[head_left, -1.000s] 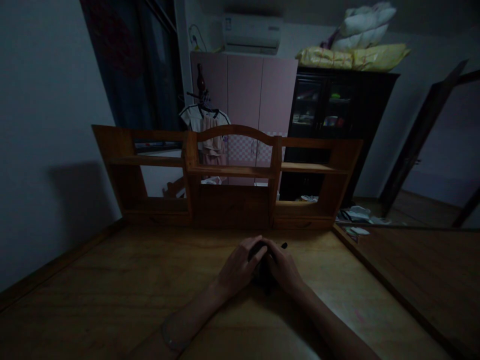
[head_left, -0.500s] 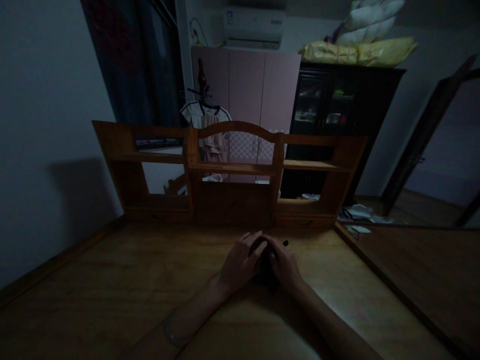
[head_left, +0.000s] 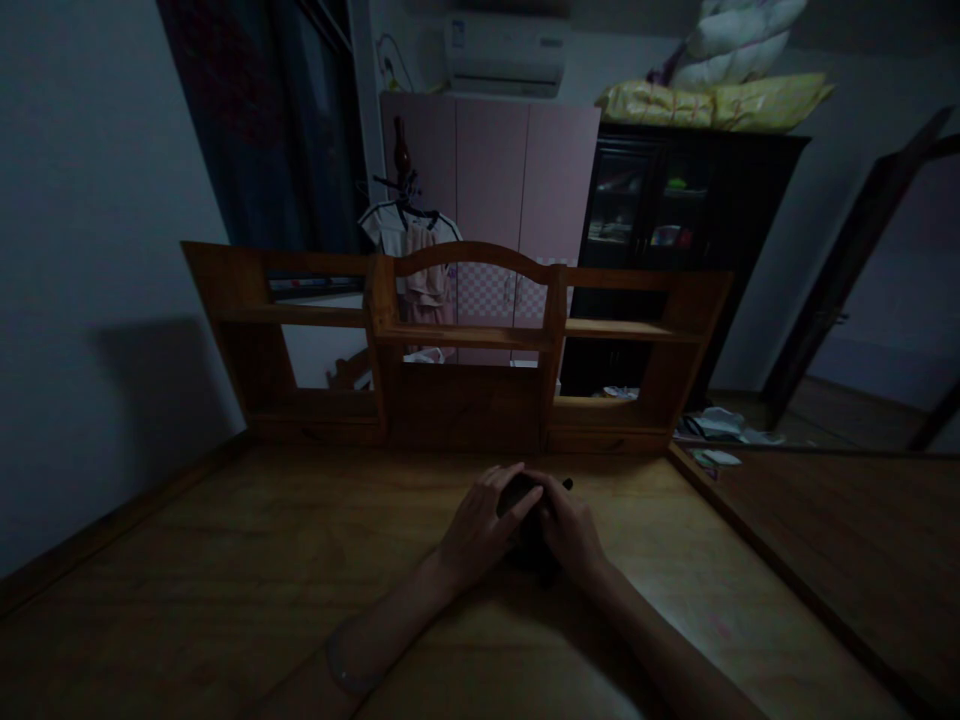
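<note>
A dark object (head_left: pixel 533 543), too dim to name, rests on the wooden tabletop (head_left: pixel 360 520) between my hands. My left hand (head_left: pixel 480 525) is curled over its left side, with the thumb reaching across toward the right hand. On the other side, my right hand (head_left: pixel 573 529) wraps round it, and the fingertips of both hands meet at the top. A small black tip (head_left: pixel 568 484) sticks out beyond the right hand's knuckles. Palms and fingers hide most of the object. A clear band (head_left: pixel 346 660) circles my left forearm.
A wooden shelf unit (head_left: pixel 463 340) with cubbies and drawers stands along the table's far edge. To the left is a wall (head_left: pixel 90 300). Beyond the right rim lie papers (head_left: pixel 724 428) on a lower brown surface. Wardrobes (head_left: pixel 491 180) stand behind.
My left thumb has shifted slightly to the right across the dark object. Both hands otherwise stay in place around it, and the view has moved very little.
</note>
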